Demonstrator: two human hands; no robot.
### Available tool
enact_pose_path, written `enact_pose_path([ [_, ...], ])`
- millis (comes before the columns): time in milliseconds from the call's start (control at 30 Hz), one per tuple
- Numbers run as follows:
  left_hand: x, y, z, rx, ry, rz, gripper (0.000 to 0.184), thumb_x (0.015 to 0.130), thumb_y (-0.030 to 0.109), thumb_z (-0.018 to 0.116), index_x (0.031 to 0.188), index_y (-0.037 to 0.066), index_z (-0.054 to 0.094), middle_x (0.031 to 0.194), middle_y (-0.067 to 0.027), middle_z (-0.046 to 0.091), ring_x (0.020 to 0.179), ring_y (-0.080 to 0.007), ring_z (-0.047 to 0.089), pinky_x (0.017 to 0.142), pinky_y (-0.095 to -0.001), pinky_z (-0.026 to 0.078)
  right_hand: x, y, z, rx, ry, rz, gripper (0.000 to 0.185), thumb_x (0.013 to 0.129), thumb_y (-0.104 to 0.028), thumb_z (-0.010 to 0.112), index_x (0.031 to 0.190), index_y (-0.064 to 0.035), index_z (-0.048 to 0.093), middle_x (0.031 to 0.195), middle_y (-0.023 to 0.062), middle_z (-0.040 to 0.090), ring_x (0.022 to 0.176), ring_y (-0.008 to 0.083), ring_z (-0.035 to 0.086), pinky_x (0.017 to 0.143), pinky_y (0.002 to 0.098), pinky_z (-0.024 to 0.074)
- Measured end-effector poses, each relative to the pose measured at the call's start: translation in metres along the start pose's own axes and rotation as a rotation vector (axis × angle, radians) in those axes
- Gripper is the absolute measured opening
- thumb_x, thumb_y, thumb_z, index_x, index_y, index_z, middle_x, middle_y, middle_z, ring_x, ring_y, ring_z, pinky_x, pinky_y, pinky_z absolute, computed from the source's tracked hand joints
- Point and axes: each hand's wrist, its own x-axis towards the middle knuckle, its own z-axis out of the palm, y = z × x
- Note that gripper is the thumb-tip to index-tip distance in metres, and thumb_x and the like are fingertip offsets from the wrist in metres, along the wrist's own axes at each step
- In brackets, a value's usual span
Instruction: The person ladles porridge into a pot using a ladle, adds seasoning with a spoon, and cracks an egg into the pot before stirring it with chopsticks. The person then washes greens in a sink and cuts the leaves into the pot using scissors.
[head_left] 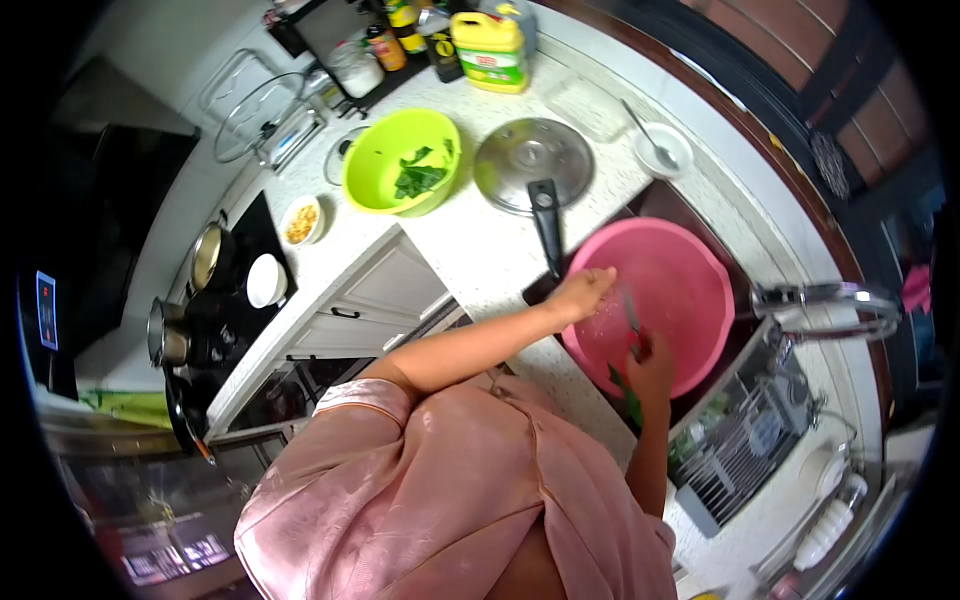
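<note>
A pink basin (715, 285) sits in the dark sink. My left hand (585, 296) is over its left rim, fingers curled and pressed together; whatever they hold, if anything, is too small to make out. Over the basin's lower part, my right hand (652, 366) is closed around the handle of a small knife (630, 310), whose blade points up toward the left hand. Green leaves (625, 396) show just left of my right wrist, by the basin's near rim; I cannot tell whether that hand touches them.
A metal lid (535, 160) with a black-handled utensil (546, 230) lies on the counter. Beside it stands a lime-green bowl (365, 160) with leafy greens. A white bowl with a spoon (664, 150), faucet (825, 298), dish rack (735, 460) and stove pots (168, 333) surround the area.
</note>
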Motion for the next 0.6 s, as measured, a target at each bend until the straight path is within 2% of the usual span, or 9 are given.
enact_pose_path([
  [33, 0.007, -0.011, -0.012, 0.167, 0.037, 0.223, 0.048, 0.090, 0.040, 0.050, 0.116, 0.000, 0.053, 0.096, -0.0106, 0.062, 0.091, -0.0169, 0.058, 0.081, -0.0292, 0.046, -0.001, 0.004, -0.002, 0.063, 0.078, 0.005, 0.033, 0.073, -0.014, 0.067, 0.101, -0.0006, 0.054, 0.083, 0.0121, 0.057, 0.076, 0.0214, 0.055, 0.066, 0.0334, 0.0433],
  [67, 0.002, -0.005, -0.024, 0.187, 0.090, 0.308, 0.044, 0.088, 0.035, 0.054, 0.115, 0.001, 0.055, 0.096, -0.0107, 0.063, 0.091, -0.0162, 0.059, 0.081, -0.0287, 0.047, -0.005, 0.012, -0.005, 0.126, 0.152, 0.015, 0.029, 0.074, -0.014, 0.066, 0.098, -0.0012, 0.056, 0.077, 0.0076, 0.056, 0.069, 0.0157, 0.053, 0.060, 0.0303, 0.0426],
  [133, -0.015, 0.008, -0.056, 0.270, 0.190, 0.402, 0.035, 0.086, 0.029, 0.059, 0.108, 0.002, 0.060, 0.096, -0.0108, 0.064, 0.088, -0.0156, 0.060, 0.079, -0.0282, 0.047, -0.009, 0.083, 0.004, 1.128, 0.169, 0.389, 0.025, 0.083, -0.020, 0.060, 0.098, -0.0005, 0.057, 0.078, 0.0092, 0.058, 0.073, 0.0177, 0.056, 0.062, 0.0310, 0.0434],
  [167, -0.022, 0.017, -0.080, 0.338, 0.231, 0.415, 0.030, 0.085, 0.027, 0.060, 0.103, 0.003, 0.063, 0.095, -0.0109, 0.065, 0.086, -0.0157, 0.060, 0.078, -0.0282, 0.048, -0.007, 0.075, -0.001, 1.129, 0.150, 0.387, 0.025, 0.083, -0.020, 0.060, 0.098, -0.0005, 0.057, 0.078, 0.0092, 0.058, 0.073, 0.0177, 0.056, 0.062, 0.0310, 0.0434],
  [233, -0.033, 0.036, -0.138, 0.499, 0.425, 0.534, 0.023, 0.084, 0.024, 0.062, 0.095, 0.004, 0.066, 0.090, -0.0097, 0.066, 0.081, -0.0151, 0.062, 0.074, -0.0281, 0.049, -0.013, 0.042, -0.021, -0.351, -0.035, -0.071, 0.024, 0.086, -0.021, 0.055, 0.094, 0.0004, 0.058, 0.077, 0.0149, 0.060, 0.073, 0.0224, 0.059, 0.063, 0.0332, 0.0438],
  [300, -0.026, 0.039, -0.213, 0.490, 0.639, 0.680, 0.016, 0.080, 0.018, 0.063, 0.086, 0.004, 0.068, 0.079, -0.0088, 0.067, 0.070, -0.0150, 0.063, 0.066, -0.0288, 0.049, -0.007, 0.053, -0.011, -0.298, 0.032, -0.001, 0.025, 0.085, -0.023, 0.055, 0.092, 0.0008, 0.058, 0.078, 0.0170, 0.060, 0.074, 0.0240, 0.060, 0.063, 0.0340, 0.0439],
  [400, -0.021, 0.054, -0.295, 0.531, 0.930, 0.419, 0.018, 0.078, 0.021, 0.065, 0.083, 0.005, 0.068, 0.073, -0.0101, 0.066, 0.065, -0.0182, 0.064, 0.063, -0.0298, 0.049, 0.014, 0.038, -0.002, -0.158, 0.121, 0.121, 0.024, 0.085, -0.022, 0.056, 0.090, 0.0016, 0.058, 0.076, 0.0179, 0.059, 0.071, 0.0254, 0.058, 0.062, 0.0348, 0.0431],
  [467, 0.003, 0.054, -0.319, 0.532, 0.876, 0.355, 0.018, 0.076, 0.021, 0.066, 0.083, 0.005, 0.067, 0.075, -0.0113, 0.067, 0.065, -0.0188, 0.064, 0.063, -0.0298, 0.049, 0.029, 0.011, 0.007, -0.116, 0.190, 0.124, 0.022, 0.084, -0.019, 0.058, 0.079, 0.0024, 0.053, 0.064, 0.0126, 0.052, 0.059, 0.0199, 0.049, 0.056, 0.0340, 0.0393],
  [600, 0.072, 0.038, -0.329, 0.365, 0.691, 0.162, 0.018, 0.071, 0.019, 0.068, 0.076, 0.003, 0.064, 0.075, -0.0138, 0.065, 0.065, -0.0202, 0.062, 0.062, -0.0301, 0.048, 0.057, -0.045, 0.036, 0.021, 0.198, 0.085, 0.025, 0.083, -0.017, 0.060, 0.072, 0.0016, 0.048, 0.057, 0.0080, 0.045, 0.053, 0.0137, 0.042, 0.050, 0.0305, 0.0355],
])
